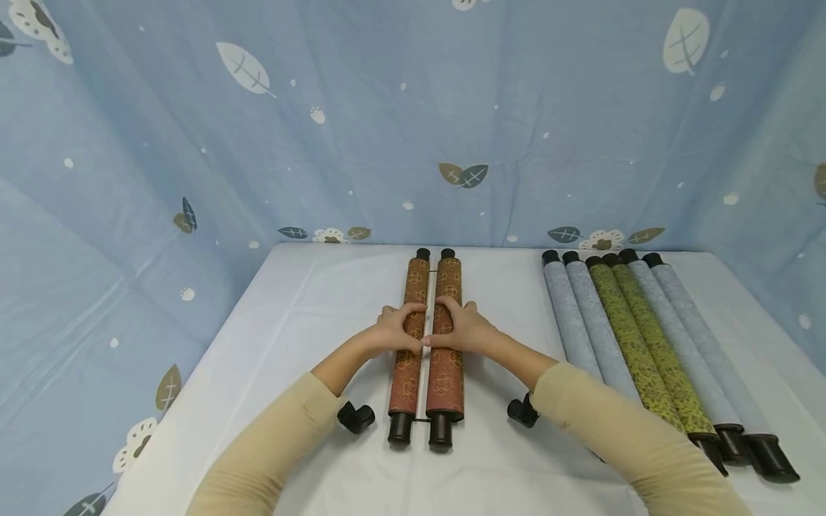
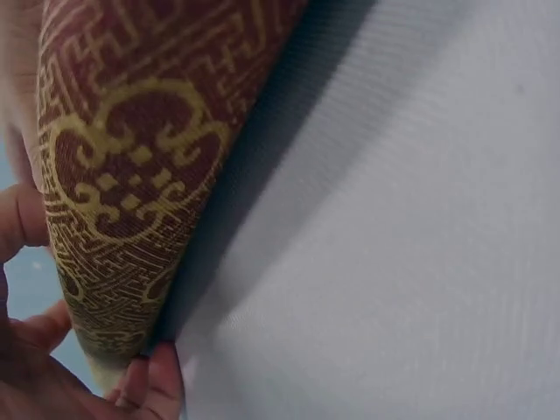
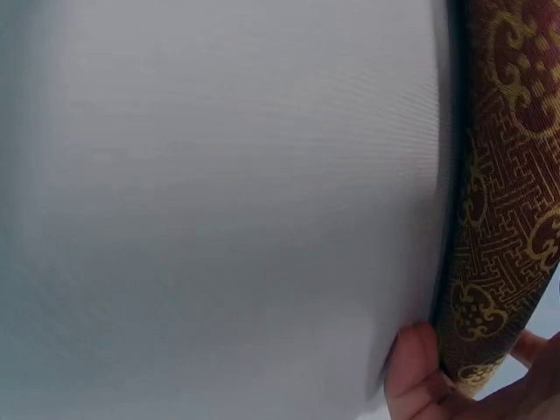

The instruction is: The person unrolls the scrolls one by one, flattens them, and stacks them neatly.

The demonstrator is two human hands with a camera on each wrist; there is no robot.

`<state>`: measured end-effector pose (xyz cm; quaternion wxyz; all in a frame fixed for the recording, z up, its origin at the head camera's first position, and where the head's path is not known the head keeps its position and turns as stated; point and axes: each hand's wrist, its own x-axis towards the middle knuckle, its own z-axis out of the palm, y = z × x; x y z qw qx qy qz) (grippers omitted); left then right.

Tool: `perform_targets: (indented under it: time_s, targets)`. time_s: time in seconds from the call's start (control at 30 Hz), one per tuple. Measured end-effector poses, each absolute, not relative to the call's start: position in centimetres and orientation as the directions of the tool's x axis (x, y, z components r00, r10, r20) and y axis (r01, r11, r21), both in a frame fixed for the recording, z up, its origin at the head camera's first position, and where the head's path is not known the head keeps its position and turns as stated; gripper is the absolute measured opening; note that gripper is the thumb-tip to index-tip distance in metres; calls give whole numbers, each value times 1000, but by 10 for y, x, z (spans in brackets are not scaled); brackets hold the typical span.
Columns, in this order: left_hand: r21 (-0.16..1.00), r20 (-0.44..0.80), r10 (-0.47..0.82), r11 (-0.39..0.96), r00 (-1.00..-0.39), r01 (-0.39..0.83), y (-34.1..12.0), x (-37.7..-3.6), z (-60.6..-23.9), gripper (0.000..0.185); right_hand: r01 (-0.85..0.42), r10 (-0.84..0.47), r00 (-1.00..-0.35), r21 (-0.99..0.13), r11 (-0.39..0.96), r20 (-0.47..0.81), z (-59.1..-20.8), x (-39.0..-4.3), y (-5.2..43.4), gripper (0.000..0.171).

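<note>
Two red-brown scroll rolls with gold pattern lie side by side at counter centre, long axis running 12 to 6 o'clock, narrow gap between them, black end knobs at both ends.

Left hand [image 1: 395, 331] grasps the left roll [image 1: 409, 358] about mid-length, fingers curled over its top from the 9 o'clock side. Left wrist view confirms it: fingers [image 2: 153, 385] wrapped under and around the patterned fabric [image 2: 131, 175], roll sitting on the white counter [image 2: 394, 219].

Right hand [image 1: 461, 330] grasps the right roll [image 1: 447, 365] at the same height, fingers curled over from the 3 o'clock side. Right wrist view: thumb or fingertip [image 3: 411, 367] pressed against the roll's side [image 3: 507, 219], counter cloth filling the rest of the frame.

Thumbs of both hands meet, or nearly so, over the gap between the rolls; can't tell if they touch.

Two small black cylindrical pieces lie on the counter near the 6 o'clock edge: one [image 1: 356, 417] just beside the left forearm, one [image 1: 521, 411] against the right sleeve.

At 3 o'clock, well apart from the hands: a row of six more rolls [image 1: 639, 344] packed touching each other, grey-blue and olive-green, black knobs on the ends, angled slightly toward 5 o'clock.

Blue leaf-print cloth [image 1: 387, 122] backs the counter on all sides.
</note>
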<state>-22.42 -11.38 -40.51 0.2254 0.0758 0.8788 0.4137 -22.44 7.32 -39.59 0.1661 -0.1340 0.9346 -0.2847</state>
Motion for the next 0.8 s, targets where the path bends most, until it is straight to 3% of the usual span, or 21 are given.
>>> perform_targets:
  time_s: [0.33, 0.53, 0.8]
  targets:
    - [668, -203, 263, 741, -943, 63, -113, -222, -411, 85, -170, -298, -936, -502, 848, -187, -398, -221, 74, 95]
    - [673, -200, 242, 738, -949, 46, -111, -223, -413, 89, -146, -251, -952, -462, 875, -175, -400, -222, 73, 95]
    - [672, -234, 261, 740, -937, 38, -114, -223, -411, 89, -108, -261, -948, -584, 804, -184, -400, -223, 76, 98]
